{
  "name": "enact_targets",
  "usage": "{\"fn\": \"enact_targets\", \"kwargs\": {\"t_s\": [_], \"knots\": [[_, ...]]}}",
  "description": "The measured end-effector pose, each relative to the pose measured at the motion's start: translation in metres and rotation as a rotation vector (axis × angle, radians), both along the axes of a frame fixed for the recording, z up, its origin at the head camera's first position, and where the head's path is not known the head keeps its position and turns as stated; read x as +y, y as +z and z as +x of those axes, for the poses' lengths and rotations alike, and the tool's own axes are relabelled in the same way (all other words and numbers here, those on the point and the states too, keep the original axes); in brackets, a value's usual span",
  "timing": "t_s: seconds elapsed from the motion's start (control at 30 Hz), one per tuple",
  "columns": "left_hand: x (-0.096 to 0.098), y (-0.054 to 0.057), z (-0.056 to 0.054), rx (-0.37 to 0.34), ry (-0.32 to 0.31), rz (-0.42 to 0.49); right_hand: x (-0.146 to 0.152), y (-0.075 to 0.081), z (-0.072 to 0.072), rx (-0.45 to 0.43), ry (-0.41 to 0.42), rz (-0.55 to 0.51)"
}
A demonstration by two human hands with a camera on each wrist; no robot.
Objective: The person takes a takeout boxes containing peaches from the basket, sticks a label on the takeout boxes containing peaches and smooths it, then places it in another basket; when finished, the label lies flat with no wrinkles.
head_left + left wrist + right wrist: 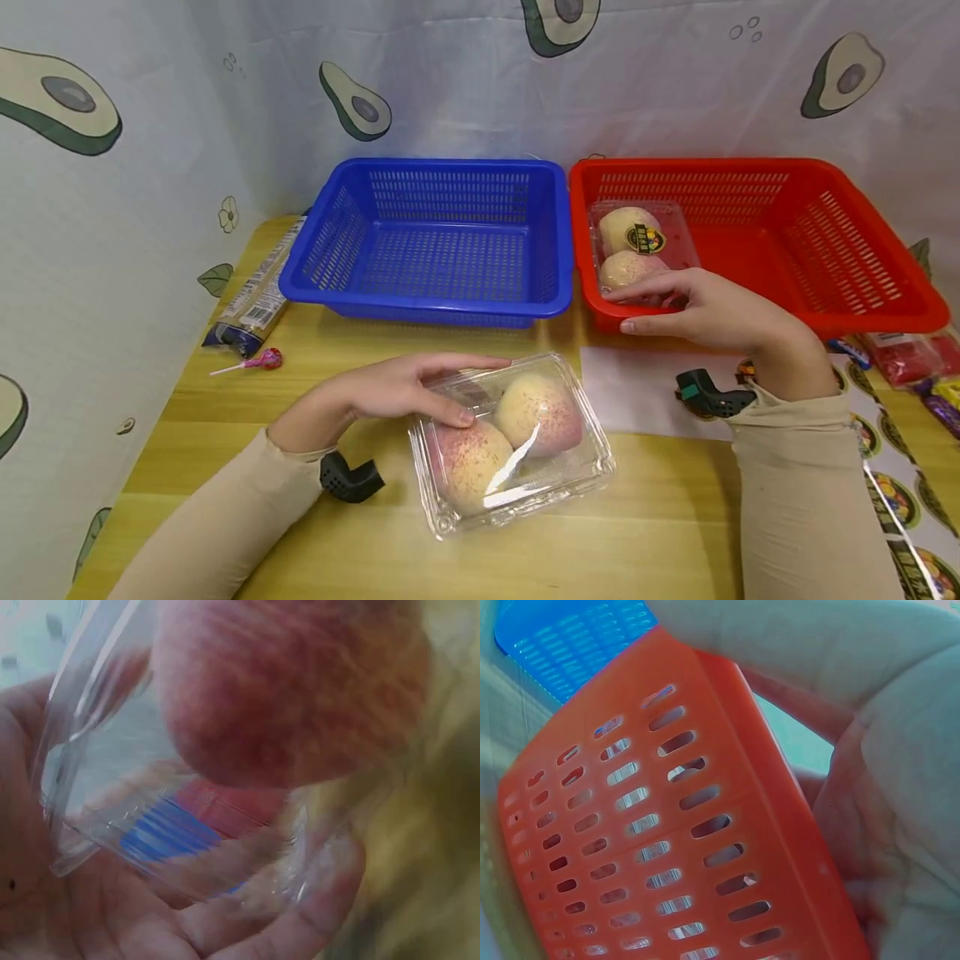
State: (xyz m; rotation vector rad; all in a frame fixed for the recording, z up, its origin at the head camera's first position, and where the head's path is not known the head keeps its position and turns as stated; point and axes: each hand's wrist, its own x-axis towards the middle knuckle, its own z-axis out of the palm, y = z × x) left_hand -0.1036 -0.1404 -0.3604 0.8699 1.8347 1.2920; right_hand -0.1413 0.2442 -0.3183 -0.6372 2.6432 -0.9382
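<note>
My left hand [408, 387] grips a clear plastic box [588, 442] at its back left side, thumb on the lid and fingers around the edge. Two pink and yellow peaches [536, 412] sit inside it; one peach [292, 690] fills the left wrist view. My right hand [705, 317] straddles the front rim of the red basket [637, 802], its fingers fairly straight. Those fingers reach inside over the near end of a second clear box [678, 229], while the thumb stays outside. That box holds two peaches and bears a round black sticker [645, 239].
A blue basket [427, 308] stands left of the red one. Further left lie a long packet [258, 304] and a lollipop [262, 359]. White paper [637, 392] and a sheet of round stickers [896, 500] lie at right, near red snack packs [903, 354].
</note>
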Motion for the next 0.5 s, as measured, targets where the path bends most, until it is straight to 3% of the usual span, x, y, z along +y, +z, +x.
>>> {"fn": "enact_targets", "kwargs": {"t_s": [0.13, 0.3, 0.5], "knots": [[-0.001, -0.016, -0.02, -0.005, 0.018, -0.012, 0.0, 0.0, 0.0, 0.012, 0.015, -0.004], [-0.006, -0.021, -0.033, -0.002, 0.028, -0.037, 0.0, 0.0, 0.0, 0.017, 0.0, 0.016], [-0.007, -0.015, -0.032, 0.172, 0.073, -0.069, 0.001, 0.0, 0.0, 0.026, 0.002, 0.014]]}}
